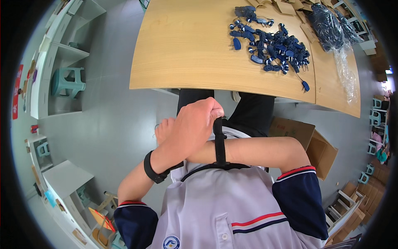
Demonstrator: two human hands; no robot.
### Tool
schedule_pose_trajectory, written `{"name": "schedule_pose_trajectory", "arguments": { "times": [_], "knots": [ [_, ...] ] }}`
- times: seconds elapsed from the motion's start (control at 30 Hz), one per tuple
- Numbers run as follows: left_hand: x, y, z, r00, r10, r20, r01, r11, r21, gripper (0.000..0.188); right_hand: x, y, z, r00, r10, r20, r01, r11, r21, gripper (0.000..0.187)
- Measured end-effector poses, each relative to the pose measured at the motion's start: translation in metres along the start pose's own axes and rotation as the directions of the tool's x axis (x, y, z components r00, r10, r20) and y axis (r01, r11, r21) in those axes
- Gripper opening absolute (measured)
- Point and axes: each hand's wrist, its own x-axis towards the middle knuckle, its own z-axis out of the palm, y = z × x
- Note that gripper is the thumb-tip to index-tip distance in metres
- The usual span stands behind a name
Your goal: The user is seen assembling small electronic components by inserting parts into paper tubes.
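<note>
Grey floor (112, 112) spreads around a light wooden worktop (186, 50), and white shelves with a pale green stool (68, 84) stand at the left. On the far right part of this worktop lies a loose heap of dark blue corded pieces (275, 47), and beside it a clear plastic bag (327, 27) with dark contents. Nearer, before the person's light shirt (199, 207), the left hand (194, 121), with a black wristband (153, 168), has its fingers (216, 108) closed in a pinch on the upper end of a black strap (219, 145). From these fingertips the strap hangs down, passing in front of the right forearm (261, 150), and reaches a black band (207, 167) across the shirt. Right hand (164, 128) is crossed under the left one, partly hidden by it; some of its fingers show, bent, well apart from the strap, but I cannot tell how far they are open or whether they hold something.
</note>
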Motion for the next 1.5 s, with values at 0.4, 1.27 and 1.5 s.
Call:
{"name": "schedule_pose_trajectory", "arguments": {
  "times": [0.4,1.27,1.5],
  "knots": [
    [-0.015,-0.065,-0.013,0.897,-0.310,0.313,0.431,0.771,-0.470,0.012,-0.027,0.054,-0.024,0.933,-0.204,0.296,0.144,0.967,0.211,0.027],
    [-0.055,-0.083,0.077,0.898,-0.038,0.439,0.188,0.934,-0.304,0.035,-0.002,0.170,0.071,0.522,0.696,0.493,-0.106,-0.521,0.847,0.019],
    [-0.046,-0.071,0.078,0.911,0.005,0.412,0.187,0.886,-0.424,0.027,-0.009,0.179,0.066,0.681,0.730,-0.048,-0.453,0.472,0.756,0.026]
  ]
}}
